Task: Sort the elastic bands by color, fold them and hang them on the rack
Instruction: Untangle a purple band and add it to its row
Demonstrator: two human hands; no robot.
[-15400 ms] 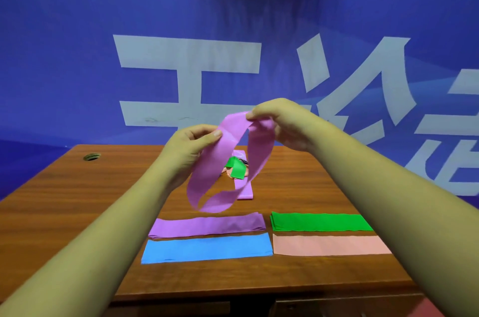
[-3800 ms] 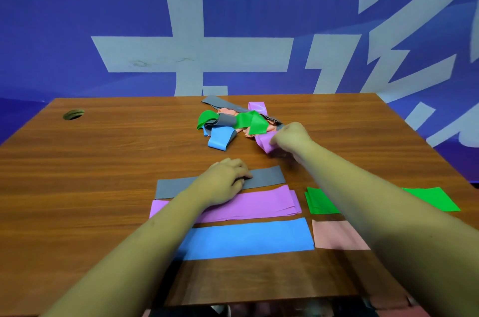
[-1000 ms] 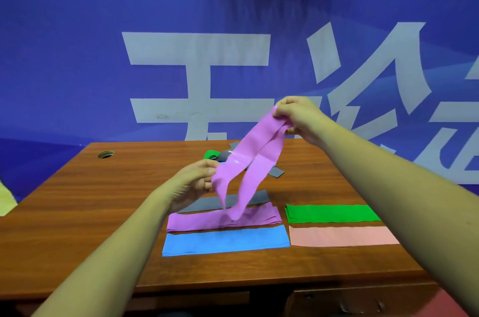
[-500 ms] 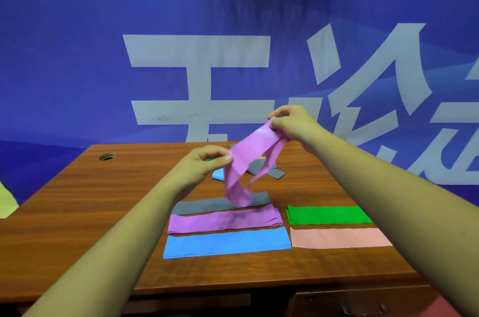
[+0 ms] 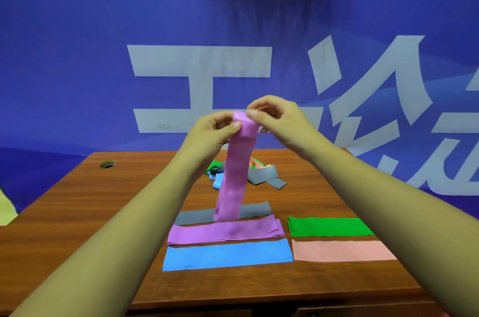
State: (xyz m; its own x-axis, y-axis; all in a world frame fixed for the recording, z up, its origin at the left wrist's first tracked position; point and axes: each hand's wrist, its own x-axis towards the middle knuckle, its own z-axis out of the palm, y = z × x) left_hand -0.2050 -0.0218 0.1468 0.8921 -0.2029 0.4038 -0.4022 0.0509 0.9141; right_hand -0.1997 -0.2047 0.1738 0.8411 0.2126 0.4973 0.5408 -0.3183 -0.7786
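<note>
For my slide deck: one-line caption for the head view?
Both hands, left hand and right hand, hold a purple elastic band above sorted bands.

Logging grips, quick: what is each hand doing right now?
Left hand: closed, pinching the top of the purple band.
Right hand: closed, pinching the same band's top.

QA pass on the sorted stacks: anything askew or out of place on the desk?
Mostly tidy. The flat purple stack is the exception: its right-end layers are staggered and the edges uneven, unlike the blue, green and pink ones. An unsorted pile sits behind.
</note>
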